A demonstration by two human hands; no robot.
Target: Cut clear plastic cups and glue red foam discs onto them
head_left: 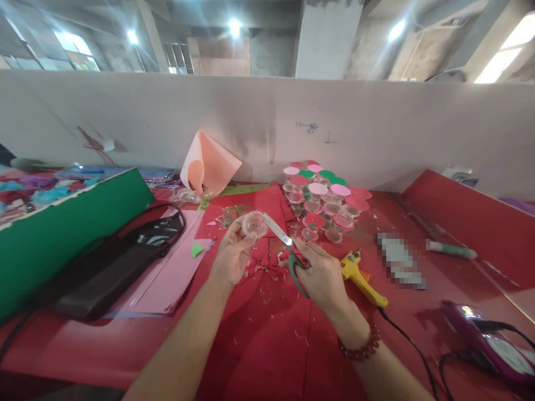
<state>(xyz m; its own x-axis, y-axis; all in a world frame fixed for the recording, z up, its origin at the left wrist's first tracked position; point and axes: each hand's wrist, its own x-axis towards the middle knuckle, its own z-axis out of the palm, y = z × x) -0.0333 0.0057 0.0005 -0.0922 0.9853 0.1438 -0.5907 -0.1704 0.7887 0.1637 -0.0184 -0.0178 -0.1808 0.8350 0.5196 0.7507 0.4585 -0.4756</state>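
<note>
My left hand (234, 248) pinches a small clear plastic cup (254, 224) with a round, flared rim. In my right hand (324, 273) is a pair of scissors (279, 229) with dark green handles. The blades point up and left, and their tips meet the cup's rim on its right side. Whether they touch or just overlap in view I cannot tell. Behind my right hand stands a cluster of similar clear cups, topped with red, pink and green paper discs (317, 189). Small scraps (265, 267) litter the red sheet below my hands.
A yellow glue gun (361, 278) with a black cord lies right of my right hand. A black bag (121, 256) rests on pink paper sheets (175, 278) at the left. Green (83, 234) and red (468, 223) boards flank the table. A purple device (485, 340) sits front right.
</note>
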